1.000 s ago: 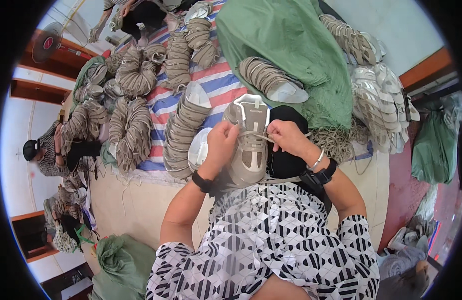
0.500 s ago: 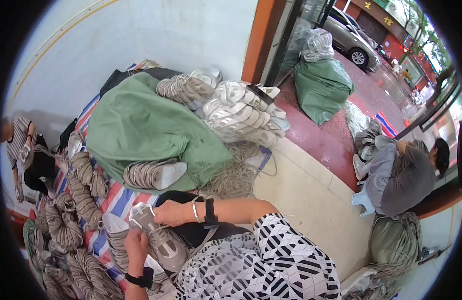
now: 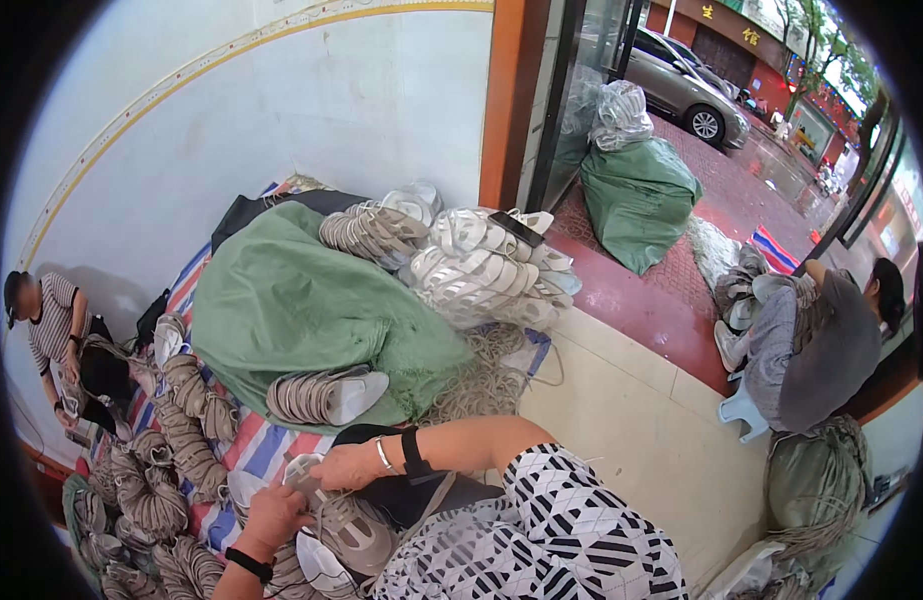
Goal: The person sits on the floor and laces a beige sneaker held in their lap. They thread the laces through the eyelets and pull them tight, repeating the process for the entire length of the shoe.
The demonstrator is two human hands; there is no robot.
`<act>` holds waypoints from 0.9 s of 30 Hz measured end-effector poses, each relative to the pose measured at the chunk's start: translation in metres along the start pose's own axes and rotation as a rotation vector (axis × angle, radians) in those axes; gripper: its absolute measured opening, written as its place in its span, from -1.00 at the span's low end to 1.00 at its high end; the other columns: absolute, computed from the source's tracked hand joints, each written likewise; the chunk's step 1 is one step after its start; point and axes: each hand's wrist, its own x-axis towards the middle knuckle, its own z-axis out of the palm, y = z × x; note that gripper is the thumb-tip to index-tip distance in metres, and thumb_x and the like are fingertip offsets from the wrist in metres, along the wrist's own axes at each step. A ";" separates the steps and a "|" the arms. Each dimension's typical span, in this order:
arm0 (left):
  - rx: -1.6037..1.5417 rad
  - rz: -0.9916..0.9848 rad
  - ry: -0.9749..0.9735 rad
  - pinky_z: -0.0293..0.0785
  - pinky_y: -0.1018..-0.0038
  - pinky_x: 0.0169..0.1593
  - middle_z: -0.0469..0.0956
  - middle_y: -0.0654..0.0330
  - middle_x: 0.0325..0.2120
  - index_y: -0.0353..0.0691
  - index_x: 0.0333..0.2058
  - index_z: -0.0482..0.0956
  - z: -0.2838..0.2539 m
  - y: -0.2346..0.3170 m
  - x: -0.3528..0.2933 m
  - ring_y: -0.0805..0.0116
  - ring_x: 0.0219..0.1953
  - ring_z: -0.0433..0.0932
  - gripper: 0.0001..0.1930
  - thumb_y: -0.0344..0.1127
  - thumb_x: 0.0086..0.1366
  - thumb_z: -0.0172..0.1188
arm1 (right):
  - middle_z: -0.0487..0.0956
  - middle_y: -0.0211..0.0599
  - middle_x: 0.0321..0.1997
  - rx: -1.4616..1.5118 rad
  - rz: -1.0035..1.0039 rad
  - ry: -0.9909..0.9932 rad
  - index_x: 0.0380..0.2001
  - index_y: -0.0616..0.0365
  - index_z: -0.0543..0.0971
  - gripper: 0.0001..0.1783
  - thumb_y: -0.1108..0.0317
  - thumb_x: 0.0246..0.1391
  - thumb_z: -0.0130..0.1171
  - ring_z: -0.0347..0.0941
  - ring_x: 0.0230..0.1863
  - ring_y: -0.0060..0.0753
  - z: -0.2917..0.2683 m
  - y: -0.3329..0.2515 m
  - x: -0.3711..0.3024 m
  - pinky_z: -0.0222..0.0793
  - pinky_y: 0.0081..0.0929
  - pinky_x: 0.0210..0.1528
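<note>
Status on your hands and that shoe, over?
Left hand, right hand both at the beige shoe, near its opening. Toe clear of both hands. Exact grip unclear; hands partly block view.

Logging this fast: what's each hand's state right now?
Left hand: curled at the beige sneaker; grip unclear.
Right hand: curled at the same sneaker; grip unclear.

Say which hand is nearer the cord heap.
Right. The cord heap lies ahead and to the right of the right hand, which is at the shoe; the left hand is farther off, on the shoe's left.
</note>
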 end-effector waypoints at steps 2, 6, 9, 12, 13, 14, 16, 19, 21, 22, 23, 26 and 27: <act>-0.027 -0.034 0.024 0.49 0.25 -0.35 0.48 0.25 -0.45 -0.09 -0.55 0.57 0.006 0.004 0.004 0.16 -0.28 0.51 -0.83 -0.18 -0.08 0.32 | 0.59 -0.06 -0.46 0.086 0.126 -0.073 -0.53 0.18 0.64 -0.84 0.34 -0.24 0.24 0.57 -0.39 -0.05 0.005 0.005 0.006 0.47 -0.17 -0.35; -0.344 -0.205 0.140 0.42 0.28 -0.37 0.50 0.14 -0.49 -0.20 -0.52 0.61 0.030 0.009 -0.001 0.11 -0.38 0.49 -0.80 -0.18 0.02 0.30 | 0.60 -0.07 -0.51 0.182 0.287 -0.120 -0.55 0.17 0.65 -0.84 0.36 -0.31 0.25 0.58 -0.41 -0.06 -0.005 0.000 0.015 0.47 -0.17 -0.37; -1.059 -0.548 0.214 0.41 0.30 -0.30 0.50 0.08 -0.51 -0.24 -0.50 0.61 0.040 0.007 0.004 0.06 -0.35 0.49 -0.82 -0.23 0.07 0.27 | 0.62 -0.13 -0.46 0.047 0.303 -0.046 -0.55 0.19 0.65 -0.84 0.37 -0.31 0.28 0.59 -0.36 -0.07 0.003 -0.015 0.017 0.49 -0.21 -0.34; -0.456 -0.335 0.280 0.41 0.32 -0.27 0.53 0.08 -0.53 -0.23 -0.52 0.61 0.017 0.032 0.004 0.10 -0.36 0.51 -0.84 -0.26 0.06 0.28 | 0.61 -0.04 -0.44 0.078 0.315 -0.124 -0.54 0.23 0.64 -0.81 0.35 -0.30 0.32 0.58 -0.33 -0.03 -0.008 -0.022 0.013 0.48 -0.21 -0.34; -0.280 -0.267 0.257 0.44 0.34 -0.30 0.58 0.12 -0.54 -0.16 -0.45 0.66 0.010 0.033 0.001 0.16 -0.40 0.55 -0.89 -0.31 0.02 0.29 | 0.63 -0.15 -0.40 0.064 0.343 -0.167 -0.50 0.17 0.66 -0.82 0.40 -0.31 0.27 0.59 -0.28 -0.10 -0.005 -0.018 0.016 0.49 -0.20 -0.30; -0.344 -0.267 0.281 0.43 0.36 -0.32 0.58 0.15 -0.53 -0.16 -0.42 0.66 0.014 0.030 -0.001 0.21 -0.43 0.54 -0.88 -0.31 0.03 0.30 | 0.62 -0.14 -0.40 0.057 0.352 -0.118 -0.50 0.18 0.65 -0.82 0.41 -0.30 0.27 0.58 -0.29 -0.09 -0.001 -0.015 0.014 0.49 -0.19 -0.30; -0.470 -0.268 0.330 0.42 0.40 -0.38 0.60 0.21 -0.53 -0.17 -0.35 0.65 0.031 0.020 -0.005 0.30 -0.48 0.53 -0.84 -0.31 0.05 0.32 | 0.60 -0.10 -0.41 0.045 0.365 -0.018 -0.49 0.22 0.64 -0.82 0.43 -0.29 0.25 0.58 -0.29 -0.07 0.009 -0.017 0.009 0.48 -0.17 -0.29; -1.196 -0.646 0.584 0.35 0.50 -0.34 0.59 0.27 -0.49 -0.29 -0.33 0.63 0.050 0.029 0.005 0.48 -0.45 0.47 -0.81 -0.28 0.18 0.21 | 0.55 -0.07 -0.46 0.084 0.463 0.302 -0.44 0.30 0.59 -0.78 0.43 -0.26 0.23 0.56 -0.27 -0.06 0.023 -0.029 -0.007 0.47 -0.16 -0.31; -1.386 -0.847 0.956 0.32 0.61 -0.35 0.58 0.32 -0.45 -0.33 -0.30 0.62 0.054 0.043 0.020 0.60 -0.45 0.42 -0.79 -0.29 0.26 0.14 | 0.49 -0.01 -0.37 0.236 0.551 0.277 -0.51 0.27 0.53 -0.89 0.47 -0.19 0.13 0.49 -0.22 0.04 0.023 -0.030 -0.004 0.42 -0.18 -0.25; -1.234 -0.902 1.047 0.34 0.61 -0.43 0.55 0.36 -0.50 -0.29 -0.31 0.66 0.062 0.047 0.026 0.57 -0.50 0.42 -0.80 -0.29 0.27 0.14 | 0.48 -0.04 -0.34 0.486 0.476 0.404 -0.44 0.23 0.52 -0.85 0.37 -0.07 0.12 0.45 -0.28 -0.01 -0.009 -0.034 -0.005 0.39 -0.19 -0.21; -1.050 -0.814 1.069 0.38 0.51 -0.37 0.60 0.25 -0.46 -0.30 -0.23 0.65 0.098 0.032 0.026 0.46 -0.46 0.48 -0.77 -0.29 0.26 0.13 | 0.48 -0.07 -0.32 0.768 0.390 0.518 -0.38 0.19 0.50 -0.80 0.27 0.04 0.10 0.42 -0.34 -0.07 -0.045 -0.033 0.006 0.35 -0.20 -0.18; -0.621 -0.469 0.825 0.37 0.29 -0.16 0.59 0.01 -0.35 -0.25 -0.21 0.63 0.073 0.025 0.019 0.07 -0.24 0.51 -0.78 -0.31 0.25 0.10 | 0.53 -0.29 -0.38 1.243 0.392 1.000 -0.33 0.16 0.48 -0.79 0.26 0.24 -0.05 0.48 -0.27 -0.43 -0.042 0.010 0.012 0.37 -0.42 -0.09; -0.463 -0.391 0.726 0.38 0.27 -0.15 0.58 0.02 -0.36 -0.23 -0.25 0.62 0.076 0.018 0.012 0.03 -0.23 0.51 -0.81 -0.30 0.22 0.12 | 0.53 -0.36 -0.39 1.479 0.485 0.954 -0.33 0.13 0.47 -0.83 0.26 0.23 0.00 0.49 -0.32 -0.47 -0.048 0.007 0.011 0.43 -0.48 -0.16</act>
